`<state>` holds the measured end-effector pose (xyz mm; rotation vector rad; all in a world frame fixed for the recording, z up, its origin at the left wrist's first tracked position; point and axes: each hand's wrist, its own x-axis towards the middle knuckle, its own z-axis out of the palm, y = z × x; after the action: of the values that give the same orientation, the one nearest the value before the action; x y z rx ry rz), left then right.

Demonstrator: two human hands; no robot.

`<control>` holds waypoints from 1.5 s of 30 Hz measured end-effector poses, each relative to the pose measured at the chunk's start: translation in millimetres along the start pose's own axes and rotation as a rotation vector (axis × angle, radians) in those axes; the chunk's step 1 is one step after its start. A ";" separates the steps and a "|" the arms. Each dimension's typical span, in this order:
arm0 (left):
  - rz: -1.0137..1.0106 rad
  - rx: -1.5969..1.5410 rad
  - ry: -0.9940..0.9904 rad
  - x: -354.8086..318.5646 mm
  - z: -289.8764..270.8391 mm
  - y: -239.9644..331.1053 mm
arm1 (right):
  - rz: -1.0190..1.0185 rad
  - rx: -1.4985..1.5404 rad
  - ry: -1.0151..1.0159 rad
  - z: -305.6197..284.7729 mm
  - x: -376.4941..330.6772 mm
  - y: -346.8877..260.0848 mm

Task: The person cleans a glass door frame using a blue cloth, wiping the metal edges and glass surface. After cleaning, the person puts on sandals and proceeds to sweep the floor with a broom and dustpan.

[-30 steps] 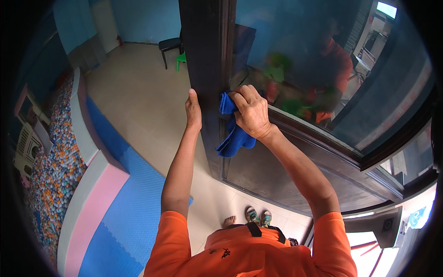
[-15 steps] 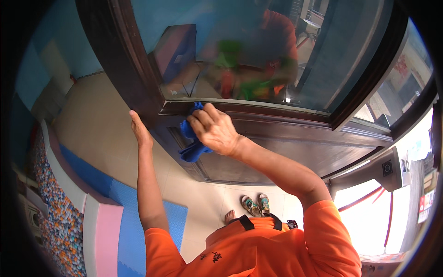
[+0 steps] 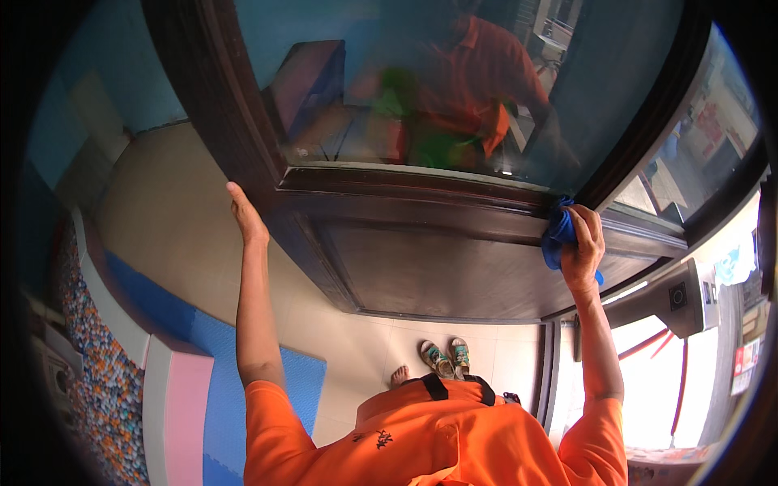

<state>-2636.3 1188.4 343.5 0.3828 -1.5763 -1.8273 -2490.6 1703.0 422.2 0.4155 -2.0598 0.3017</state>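
Note:
A dark wooden door with a glass pane in its upper part stands before me. My right hand is closed on a bunched blue cloth, pressed to the frame rail just below the pane's right corner. Part of the cloth is hidden behind the fingers. At the door's left edge, my left hand is raised with the fingers held out straight, seen nearly edge-on. It is beside or against that edge and shows nothing in it.
Blue floor mat and a pink-and-white padded border lie at the lower left, beside a pit of many small coloured balls. A pair of sandals stands on the tiled floor below the door. A grey machine arm is at the right.
My right hand has wiped the blue cloth from the left end of the rail below the glass to its right end. The left hand has hardly moved.

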 end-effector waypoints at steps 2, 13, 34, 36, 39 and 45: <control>0.025 0.000 -0.050 10.1 -1.4 -11.1 | 0.068 0.136 0.032 6.5 14.1 -18.9; 0.013 0.015 -0.076 10.2 -8.5 -8.8 | -0.600 0.546 0.034 127.0 155.4 -181.3; 0.096 0.106 -0.006 -2.6 -14.5 3.3 | -0.575 0.457 0.032 169.3 232.5 -249.6; 0.089 0.079 0.017 -5.7 -19.1 6.2 | -0.641 0.424 0.391 125.8 319.0 -257.9; 0.073 -0.032 -0.039 -3.3 9.6 -0.9 | -0.660 0.153 0.781 36.5 424.2 -265.4; 0.024 -0.048 -0.008 -2.4 -0.1 -1.6 | -0.676 0.439 0.779 121.0 403.7 -281.5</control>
<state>-2635.0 1190.0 341.5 0.3336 -1.5336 -1.8466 -2657.9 1333.0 725.4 1.0394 -1.0057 0.4145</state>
